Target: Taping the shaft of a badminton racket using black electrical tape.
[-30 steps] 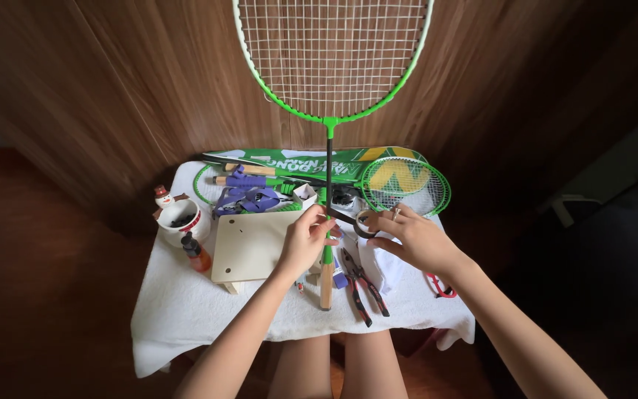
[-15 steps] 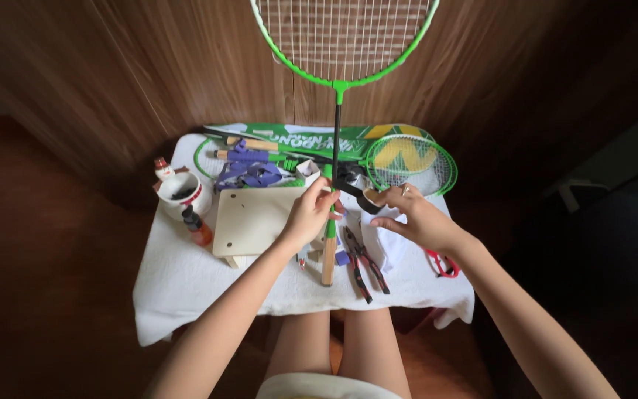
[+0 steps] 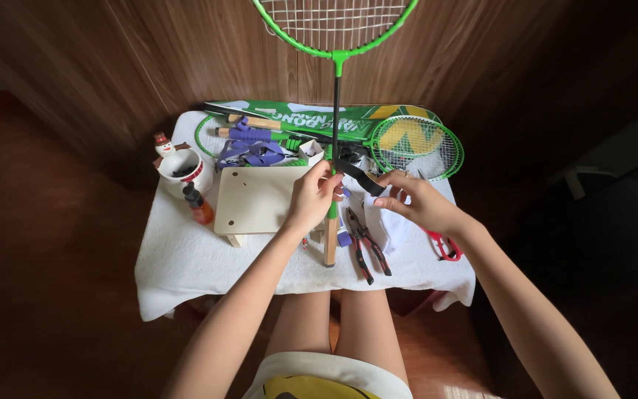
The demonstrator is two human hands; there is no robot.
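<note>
Left hand point(image 3: 310, 198) clenched around the upright green racket point(image 3: 335, 111) at its shaft, just above the wooden handle whose butt rests on the desk point(image 3: 186, 258); forearm angled up from lower left. Right hand point(image 3: 415, 201) pinches a black grip tape strip point(image 3: 359, 176) stretched from the shaft, fingers bent, forearm coming from lower right. Pliers point(image 3: 367, 244) lie just beside the handle, wooden board point(image 3: 256, 199) to the left hand's left.
</note>
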